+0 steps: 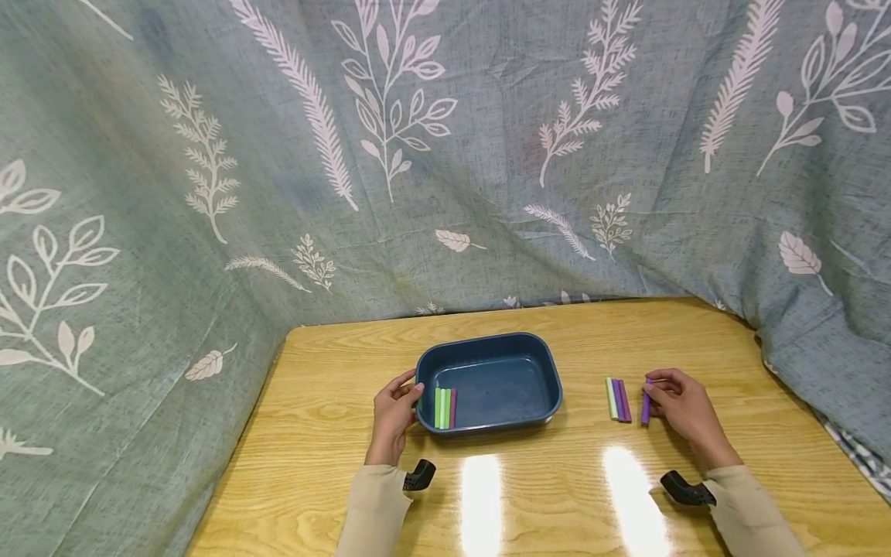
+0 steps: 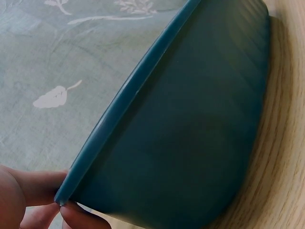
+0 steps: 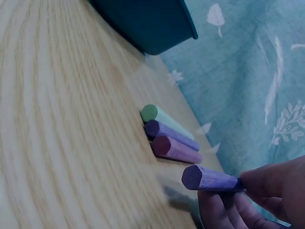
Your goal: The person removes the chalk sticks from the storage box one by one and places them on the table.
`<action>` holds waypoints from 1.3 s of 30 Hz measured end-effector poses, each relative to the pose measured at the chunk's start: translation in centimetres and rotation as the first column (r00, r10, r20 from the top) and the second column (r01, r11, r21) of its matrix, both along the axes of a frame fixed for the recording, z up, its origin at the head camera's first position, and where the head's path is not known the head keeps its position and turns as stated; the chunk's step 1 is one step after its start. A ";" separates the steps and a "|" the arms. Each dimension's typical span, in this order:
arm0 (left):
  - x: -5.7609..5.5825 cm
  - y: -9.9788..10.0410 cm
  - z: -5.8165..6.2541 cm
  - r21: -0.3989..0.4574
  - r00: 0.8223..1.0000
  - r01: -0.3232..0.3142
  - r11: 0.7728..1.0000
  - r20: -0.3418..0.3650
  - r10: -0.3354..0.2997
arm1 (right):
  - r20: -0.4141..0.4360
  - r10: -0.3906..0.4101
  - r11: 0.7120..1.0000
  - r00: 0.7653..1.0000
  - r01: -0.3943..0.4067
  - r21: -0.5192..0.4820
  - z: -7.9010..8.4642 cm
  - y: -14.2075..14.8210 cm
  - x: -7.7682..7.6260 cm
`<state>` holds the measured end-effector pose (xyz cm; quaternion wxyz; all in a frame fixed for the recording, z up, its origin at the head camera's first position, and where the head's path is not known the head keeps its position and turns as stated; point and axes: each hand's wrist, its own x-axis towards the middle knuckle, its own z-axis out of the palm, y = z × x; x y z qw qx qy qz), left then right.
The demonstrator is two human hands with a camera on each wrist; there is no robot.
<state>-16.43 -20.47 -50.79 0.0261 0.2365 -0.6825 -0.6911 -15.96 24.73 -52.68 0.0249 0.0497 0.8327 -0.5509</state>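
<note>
My left hand (image 1: 393, 414) pinches the left rim of a dark blue plastic tub (image 1: 480, 352), thumb on the inner side and fingers outside; the left wrist view shows the tub's outer wall (image 2: 171, 138) close up. Standing side by side at the tub's left end are two green chalk sticks (image 1: 442, 408) and a maroon one (image 1: 453, 408). On the right, my right hand (image 1: 689, 414) holds a purple chalk stick (image 3: 209, 179) between thumb and fingers, its shadow falling on the table beneath.
Between the tub and my right hand, a pale green chalk stick (image 1: 611, 398), a violet one (image 1: 617, 400) and a maroon one (image 1: 625, 401) lie in a row on the wooden table (image 1: 327, 371). A leaf-patterned curtain (image 1: 487, 155) hangs behind and at both sides.
</note>
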 end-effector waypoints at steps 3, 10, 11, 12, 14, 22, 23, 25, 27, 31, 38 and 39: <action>0.0 0.0 0.0 -0.001 1.000 0.002 1.000 0.000 -0.002 | 0.000 0.002 1.000 1.000 -0.002 0.014 -0.2 0.1 -0.1; 0.0 0.1 0.1 -0.003 1.000 0.003 1.000 0.001 -0.003 | -0.009 0.020 0.997 1.000 -0.019 0.069 -0.3 0.0 -0.2; 0.0 0.1 0.1 -0.003 1.000 0.002 1.000 0.002 -0.002 | -0.013 0.024 0.996 1.000 -0.023 0.081 -0.3 0.0 -0.2; 0.0 0.1 0.1 -0.003 1.000 0.002 1.000 0.002 -0.002 | -0.018 0.027 0.996 0.999 -0.025 0.090 -0.2 -0.1 -0.2; 0.0 0.0 0.0 -0.001 1.000 0.002 1.000 0.001 -0.002 | -0.027 0.032 0.994 0.999 -0.029 0.109 -0.1 -0.2 -0.2; 0.0 0.0 0.0 0.016 1.000 0.012 1.000 -0.010 -0.011 | -0.057 0.052 0.984 0.997 -0.042 0.175 -0.1 -0.5 -0.3; 0.0 0.0 0.0 0.017 1.000 0.012 1.000 -0.009 -0.012 | -0.062 0.055 0.982 0.997 -0.043 0.184 -0.1 -0.5 -0.3; 0.0 0.0 0.0 0.019 1.000 0.011 1.000 -0.006 -0.011 | -0.074 0.060 0.979 0.995 -0.044 0.201 -0.1 -0.6 -0.4; 0.0 0.0 0.1 0.020 1.000 0.008 1.000 -0.002 -0.008 | -0.081 0.065 0.976 0.995 -0.046 0.214 -0.1 -0.7 -0.4; 0.0 0.0 0.1 0.019 1.000 0.006 1.000 -0.002 -0.006 | -0.085 0.069 0.972 0.994 -0.048 0.232 0.1 -0.8 -0.5; 0.0 0.0 0.2 0.001 1.000 0.002 1.000 0.005 -0.002 | -0.082 0.068 0.968 0.994 -0.046 0.246 0.2 -1.1 -0.5; 0.0 0.0 0.2 -0.002 1.000 0.002 1.000 0.006 -0.002 | -0.078 0.067 0.970 0.995 -0.046 0.240 0.2 -1.1 -0.5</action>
